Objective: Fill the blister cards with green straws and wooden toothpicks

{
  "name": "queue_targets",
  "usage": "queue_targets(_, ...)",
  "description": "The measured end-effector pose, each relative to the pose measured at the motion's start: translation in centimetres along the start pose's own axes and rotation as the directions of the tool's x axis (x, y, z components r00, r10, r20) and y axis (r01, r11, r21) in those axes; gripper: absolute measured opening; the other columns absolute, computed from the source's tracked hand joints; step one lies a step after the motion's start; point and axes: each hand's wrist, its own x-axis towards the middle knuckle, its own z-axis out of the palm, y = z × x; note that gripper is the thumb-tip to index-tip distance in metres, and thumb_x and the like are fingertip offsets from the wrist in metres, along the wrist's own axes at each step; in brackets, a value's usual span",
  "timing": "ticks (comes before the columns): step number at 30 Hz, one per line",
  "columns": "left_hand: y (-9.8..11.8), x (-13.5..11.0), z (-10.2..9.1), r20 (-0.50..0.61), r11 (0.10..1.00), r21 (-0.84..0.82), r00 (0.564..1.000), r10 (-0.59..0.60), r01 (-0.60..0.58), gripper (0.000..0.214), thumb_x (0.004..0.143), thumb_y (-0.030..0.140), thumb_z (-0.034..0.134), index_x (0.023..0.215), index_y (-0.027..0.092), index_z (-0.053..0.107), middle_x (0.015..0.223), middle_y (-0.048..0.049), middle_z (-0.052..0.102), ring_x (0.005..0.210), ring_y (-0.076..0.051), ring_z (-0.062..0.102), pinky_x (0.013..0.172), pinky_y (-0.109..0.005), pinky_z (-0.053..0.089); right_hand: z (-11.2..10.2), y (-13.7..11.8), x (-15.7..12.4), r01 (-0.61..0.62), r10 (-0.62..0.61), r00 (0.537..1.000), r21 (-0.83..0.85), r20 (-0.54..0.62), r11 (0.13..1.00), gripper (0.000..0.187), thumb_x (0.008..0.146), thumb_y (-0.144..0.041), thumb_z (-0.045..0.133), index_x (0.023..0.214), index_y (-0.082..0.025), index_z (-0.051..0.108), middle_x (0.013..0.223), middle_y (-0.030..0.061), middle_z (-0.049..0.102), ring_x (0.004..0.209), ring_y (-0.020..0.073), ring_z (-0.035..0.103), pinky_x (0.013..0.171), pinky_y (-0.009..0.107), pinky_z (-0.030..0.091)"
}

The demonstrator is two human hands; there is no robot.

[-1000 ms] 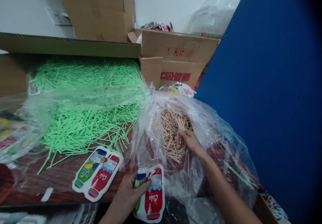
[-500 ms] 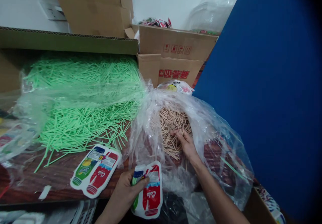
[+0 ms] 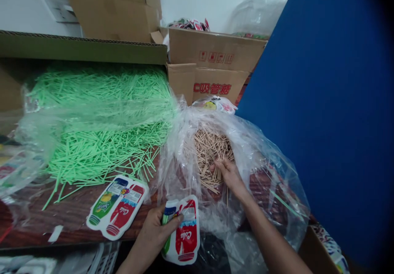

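Note:
My left hand [image 3: 160, 227] grips a bottle-shaped printed packet [image 3: 186, 235] by its left side, thumb across the front. The packet is red and green and reads Cola. Another such packet [image 3: 118, 208], marked Sprite and Cola, lies flat on the table left of that hand. My right hand [image 3: 229, 176] has its fingers curled together at a heap of thin brown sticks [image 3: 211, 148] in an open clear plastic bag [image 3: 255, 142]. A stick juts down from beneath the palm; the fingertips are partly hidden among the others.
Light green thin sticks [image 3: 101, 150] lie heaped at the left, partly under clear plastic. Cardboard boxes [image 3: 221, 79] stand behind, one holding more printed packets [image 3: 192, 24]. A blue panel [image 3: 323, 113] closes off the right. A white scrap [image 3: 55, 233] lies near the table's front edge.
My right hand has shifted slightly, its fingers a little more drawn together at the brown sticks. The left hand keeps its grip on the packet, nearly still. The view has tilted slightly.

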Motion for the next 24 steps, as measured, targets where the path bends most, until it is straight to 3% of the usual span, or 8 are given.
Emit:
queue_targets(5, 0.0, 0.0, 0.0, -0.003, 1.000, -0.008, 1.000, -0.004, 0.004, 0.023, 0.075, 0.036, 0.069, 0.081, 0.014, 0.070, 0.075, -0.0025, 0.072, 0.067, -0.017, 0.061, 0.061, -0.022, 0.049, -0.4, 0.1, 0.5, 0.040, -0.043, 0.999, -0.106, -0.025, 0.994, 0.031, 0.087, -0.046, 0.048, 0.074, -0.021, 0.061, 0.069, 0.0021, 0.066, 0.063, 0.0187, 0.057, 0.065, 0.030, 0.042)
queue_targets(9, 0.3, 0.1, 0.0, -0.020, 1.000, -0.024, 1.000, -0.011, 0.011, 0.022, 0.073, 0.035, 0.071, 0.078, 0.014, 0.069, 0.071, -0.0023, 0.071, 0.064, -0.017, 0.060, 0.059, -0.022, 0.048, -1.2, -1.2, 0.3, 0.050, -0.059, 0.996, -0.150, -0.060, 0.987, 0.027, 0.087, -0.044, 0.049, 0.073, -0.022, 0.058, 0.067, 0.0010, 0.064, 0.061, 0.0185, 0.055, 0.064, 0.029, 0.040)
queue_targets(13, 0.8, 0.0, 0.2, -0.016, 1.000, -0.019, 1.000, -0.018, 0.018, 0.023, 0.072, 0.036, 0.071, 0.079, 0.014, 0.070, 0.073, -0.0028, 0.072, 0.065, -0.018, 0.061, 0.059, -0.023, 0.048, -0.8, -2.2, -1.5, 0.033, -0.029, 0.996, 0.046, -0.085, 0.998, 0.028, 0.091, -0.043, 0.045, 0.081, -0.022, 0.060, 0.081, 0.0022, 0.067, 0.077, 0.0186, 0.059, 0.077, 0.030, 0.042)
queue_targets(17, 1.5, -0.3, 0.6, -0.040, 0.999, -0.031, 0.998, -0.041, 0.040, 0.025, 0.069, 0.036, 0.072, 0.079, 0.013, 0.071, 0.071, -0.0032, 0.072, 0.065, -0.019, 0.062, 0.060, -0.025, 0.049, 0.9, -1.0, -3.5, 0.018, -0.011, 1.000, 0.282, -0.025, 0.959, 0.019, 0.089, -0.041, 0.050, 0.091, -0.023, 0.055, 0.087, 0.0010, 0.066, 0.086, 0.0189, 0.059, 0.086, 0.031, 0.041)
queue_targets(20, 1.8, -0.3, 0.6, -0.031, 0.999, -0.035, 0.999, -0.037, 0.036, 0.025, 0.069, 0.036, 0.072, 0.078, 0.013, 0.071, 0.070, -0.0028, 0.072, 0.064, -0.019, 0.062, 0.061, -0.025, 0.049, 1.7, -0.2, -4.2, -0.023, 0.015, 0.999, 0.282, 0.031, 0.959, 0.018, 0.088, -0.040, 0.051, 0.087, -0.023, 0.056, 0.083, 0.0003, 0.063, 0.083, 0.0189, 0.057, 0.083, 0.031, 0.041)
queue_targets(24, 1.7, -0.3, 0.7, -0.042, 0.998, -0.064, 0.999, -0.029, 0.026, 0.024, 0.069, 0.037, 0.074, 0.075, 0.014, 0.069, 0.070, -0.0017, 0.072, 0.065, -0.018, 0.062, 0.062, -0.023, 0.049, 1.6, -0.5, -4.3, -0.016, 0.022, 1.000, 0.300, -0.018, 0.954, 0.022, 0.089, -0.042, 0.049, 0.086, -0.023, 0.058, 0.081, 0.0004, 0.062, 0.082, 0.0190, 0.056, 0.083, 0.031, 0.041)
